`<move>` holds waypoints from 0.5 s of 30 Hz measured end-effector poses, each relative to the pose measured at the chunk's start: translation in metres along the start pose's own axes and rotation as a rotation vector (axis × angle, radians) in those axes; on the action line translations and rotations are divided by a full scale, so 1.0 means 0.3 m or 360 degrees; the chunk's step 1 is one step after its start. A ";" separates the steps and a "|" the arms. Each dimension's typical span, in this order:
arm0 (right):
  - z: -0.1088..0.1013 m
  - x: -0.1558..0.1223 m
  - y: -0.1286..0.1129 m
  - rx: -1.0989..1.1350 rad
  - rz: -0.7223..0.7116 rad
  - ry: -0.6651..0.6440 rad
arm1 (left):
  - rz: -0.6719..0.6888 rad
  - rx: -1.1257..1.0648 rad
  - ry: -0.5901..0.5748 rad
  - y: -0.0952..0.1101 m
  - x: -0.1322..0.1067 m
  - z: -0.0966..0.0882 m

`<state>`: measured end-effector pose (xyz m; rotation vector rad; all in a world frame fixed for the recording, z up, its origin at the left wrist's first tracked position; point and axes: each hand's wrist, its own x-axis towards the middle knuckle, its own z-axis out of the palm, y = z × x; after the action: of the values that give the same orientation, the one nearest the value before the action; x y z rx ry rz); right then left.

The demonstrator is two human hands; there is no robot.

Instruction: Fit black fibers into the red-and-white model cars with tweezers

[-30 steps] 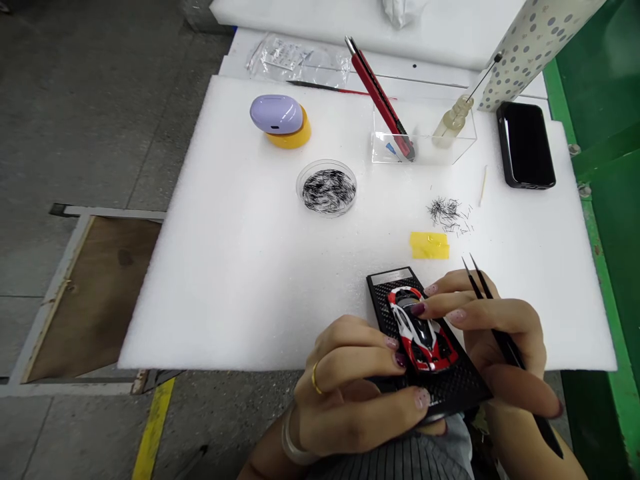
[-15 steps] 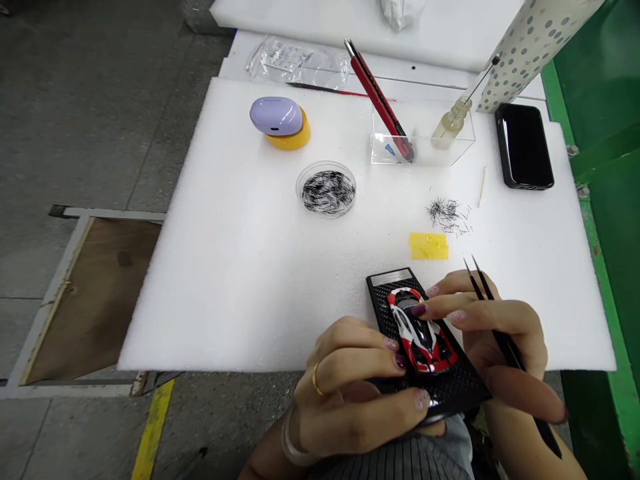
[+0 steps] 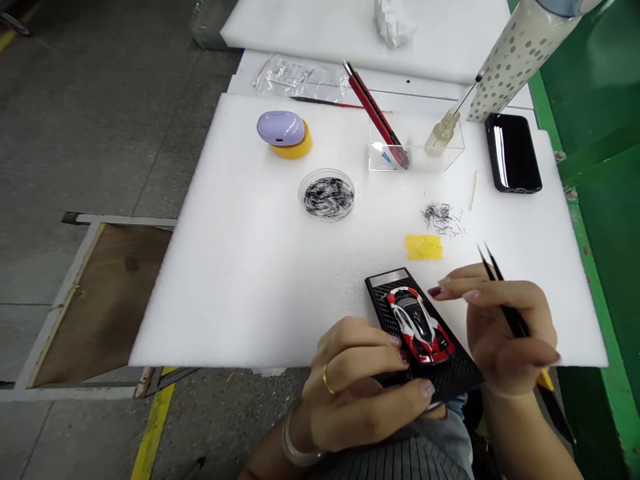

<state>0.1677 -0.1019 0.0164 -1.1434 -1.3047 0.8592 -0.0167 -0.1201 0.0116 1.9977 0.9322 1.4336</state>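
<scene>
My left hand [image 3: 363,383] grips the lower left edge of a black display base [image 3: 385,293] with a woven pattern. On that base sits a red, white and black model car [image 3: 420,325]. To the right of the car, apart from it, my right hand [image 3: 510,327] holds black tweezers [image 3: 513,319] among its fingers, tips pointing up and away. The index finger is stretched toward the base without touching the car. Beyond the base lie a yellow tape piece [image 3: 424,247] and a loose heap of fine black slivers [image 3: 440,217].
A round clear dish [image 3: 327,195] holds more black slivers. Behind it are a lilac case [image 3: 280,128] on a yellow disc, a clear box [image 3: 415,160] with a red utility knife [image 3: 375,113] and a needle bottle [image 3: 443,132], a black phone-like device [image 3: 513,153] and a dotted bottle [image 3: 515,60].
My right hand has lifted off the car and moved right, still with the tweezers. My left hand keeps its grip on the base. The whole view has shifted slightly.
</scene>
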 end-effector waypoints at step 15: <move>-0.173 -0.069 -0.153 -0.0541 0.0310 -0.0266 | 0.0318 0.0318 0.0286 0.026 0.050 0.222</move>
<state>0.2106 -0.1411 0.0593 -1.5106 -1.5355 0.9118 0.0516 -0.1142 0.0054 2.1867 1.0092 1.7114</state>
